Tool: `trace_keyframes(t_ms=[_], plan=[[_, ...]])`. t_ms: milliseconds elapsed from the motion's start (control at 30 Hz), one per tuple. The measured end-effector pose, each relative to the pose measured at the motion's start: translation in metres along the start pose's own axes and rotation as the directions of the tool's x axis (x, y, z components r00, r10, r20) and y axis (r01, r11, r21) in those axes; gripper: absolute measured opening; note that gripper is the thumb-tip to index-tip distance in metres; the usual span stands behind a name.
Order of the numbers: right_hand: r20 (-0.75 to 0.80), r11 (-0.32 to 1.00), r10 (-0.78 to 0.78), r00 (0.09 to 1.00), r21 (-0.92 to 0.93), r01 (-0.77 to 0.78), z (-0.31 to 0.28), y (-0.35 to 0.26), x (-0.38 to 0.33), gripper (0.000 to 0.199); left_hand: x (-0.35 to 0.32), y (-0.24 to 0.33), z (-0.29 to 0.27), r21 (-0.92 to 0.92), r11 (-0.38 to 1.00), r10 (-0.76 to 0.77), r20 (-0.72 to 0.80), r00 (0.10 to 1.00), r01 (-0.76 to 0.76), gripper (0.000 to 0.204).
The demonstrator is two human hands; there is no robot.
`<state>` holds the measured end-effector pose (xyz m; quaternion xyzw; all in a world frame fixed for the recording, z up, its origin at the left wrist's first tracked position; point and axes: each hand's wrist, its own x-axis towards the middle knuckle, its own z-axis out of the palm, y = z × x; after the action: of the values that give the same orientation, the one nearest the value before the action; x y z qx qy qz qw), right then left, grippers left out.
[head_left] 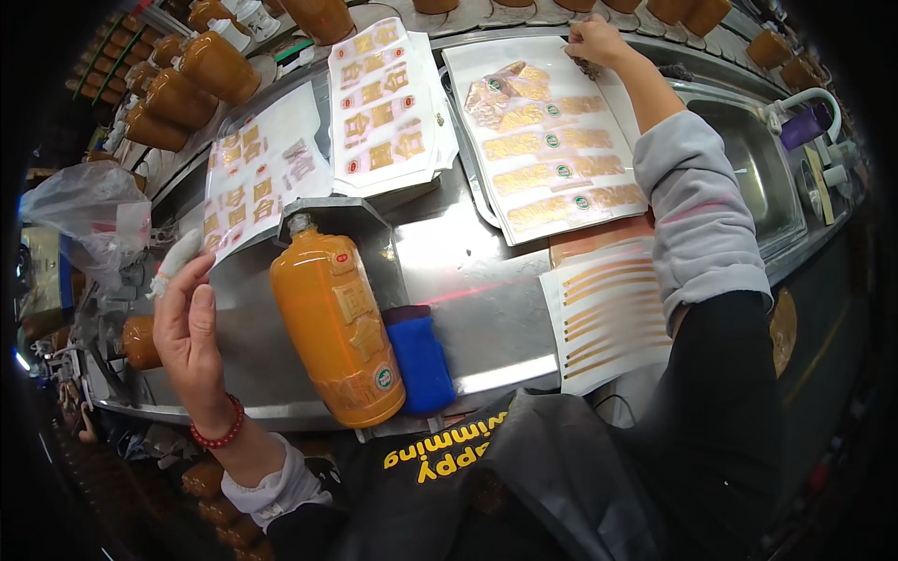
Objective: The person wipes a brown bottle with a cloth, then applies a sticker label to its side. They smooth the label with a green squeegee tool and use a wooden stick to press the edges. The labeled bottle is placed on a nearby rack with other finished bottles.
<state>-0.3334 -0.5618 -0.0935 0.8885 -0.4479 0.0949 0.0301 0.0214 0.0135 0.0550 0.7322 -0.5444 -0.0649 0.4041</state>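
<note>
An orange-brown bottle (338,324) lies on its side in a metal cradle (329,213) on the steel bench, gold labels on its body. My left hand (190,329) hovers flat just left of the bottle, fingers apart, with a taped fingertip and a red bead bracelet; it holds nothing. My right hand (595,41) reaches far across to the top edge of a white sheet of gold stickers (547,140), fingers pinched at a dark small thing there. A blue cloth pad (420,362) rests against the bottle's right side.
Two more sticker sheets (385,105) (257,173) lie at the back left, a sheet of gold strips (606,313) at the front right. Rows of orange bottles (187,79) line the back. A steel sink (756,168) with a tap sits right. A plastic bag (91,210) hangs left.
</note>
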Motion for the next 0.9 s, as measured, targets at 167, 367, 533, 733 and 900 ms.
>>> trace_keyframes(t_ms=[167, 367, 533, 733, 900], plan=[[-0.095, 0.999, -0.025, 0.995, 0.021, 0.027, 0.001, 0.020, -0.005, 0.022, -0.020, -0.017, 0.012, -0.153, 0.972, -0.177, 0.008, 0.984, 0.176, 0.029], [-0.096, 0.908, 0.112, 0.989, 0.414, -0.062, -0.044, 0.004, -0.045, 0.021, -0.031, -0.018, 0.025, -0.148, 0.972, -0.186, -0.020, 0.982, 0.181, 0.025], [-0.182, 0.973, -0.051, 0.982, 0.212, 0.090, -0.043, 0.025, -0.061, 0.020, -0.028, -0.013, 0.042, -0.274, 0.942, -0.193, 0.027, 0.981, 0.193, 0.023], [-0.073, 1.000, 0.000, 0.997, 0.024, 0.002, -0.009, 0.012, -0.041, 0.038, -0.035, -0.021, 0.044, -0.159, 0.981, -0.116, -0.002, 0.993, 0.114, 0.023], [0.037, 0.998, 0.063, 0.997, 0.019, -0.064, -0.003, 0.001, -0.014, 0.037, -0.048, -0.035, 0.043, -0.196, 0.959, -0.215, -0.026, 0.976, 0.206, 0.023]])
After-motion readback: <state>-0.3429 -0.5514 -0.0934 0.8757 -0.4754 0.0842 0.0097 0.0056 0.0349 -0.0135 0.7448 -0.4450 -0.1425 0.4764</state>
